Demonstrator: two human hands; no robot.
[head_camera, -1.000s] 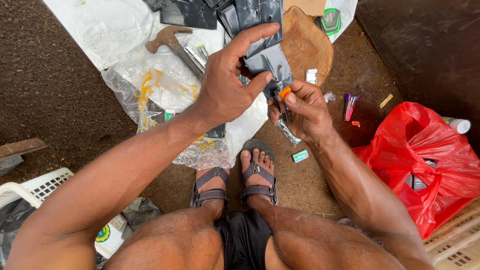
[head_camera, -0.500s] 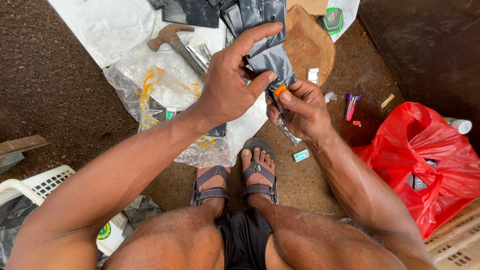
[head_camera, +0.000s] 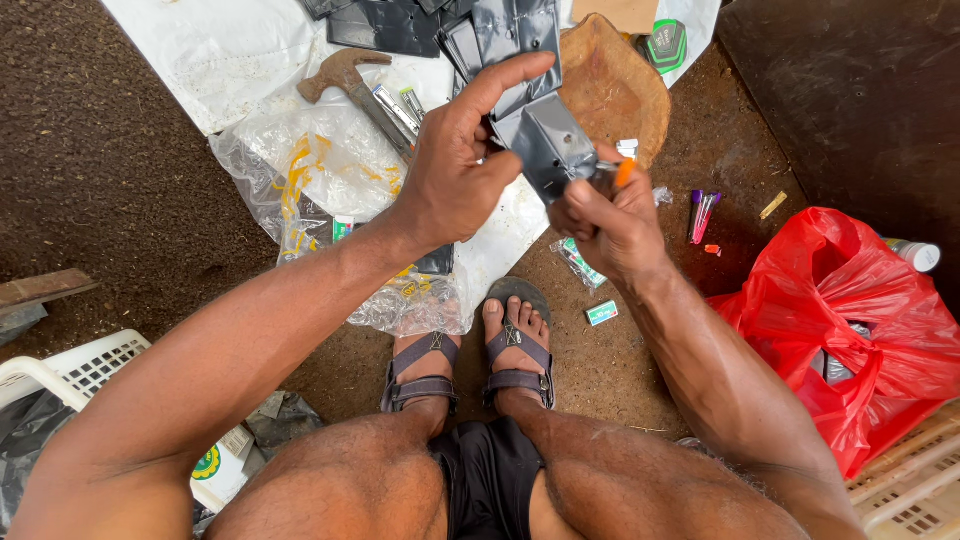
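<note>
While the left hand (head_camera: 455, 180) pinches the upper edge of a dark grey folded piece (head_camera: 545, 145), thumb under and forefinger stretched over its top, the right hand (head_camera: 605, 220) closes its fingers (head_camera: 580, 200) round a small orange-tipped tool (head_camera: 624, 172) pressed against the piece's lower right corner. The piece is held in the air, above the sandalled feet (head_camera: 470, 360) and just in front of a flat brown stone (head_camera: 615, 90). This looks like the trimming or scoring step on one piece; whether the tip has already bitten into the material cannot be told. Beyond the stone's left side lie more dark pieces (head_camera: 400, 25) of the same kind on a white sheet (head_camera: 230, 50), with a hammer (head_camera: 350, 80) near them. The next move would call for a steady left-hand pinch and a controlled stroke of the tool, kept clear of the left thumb.
</note>
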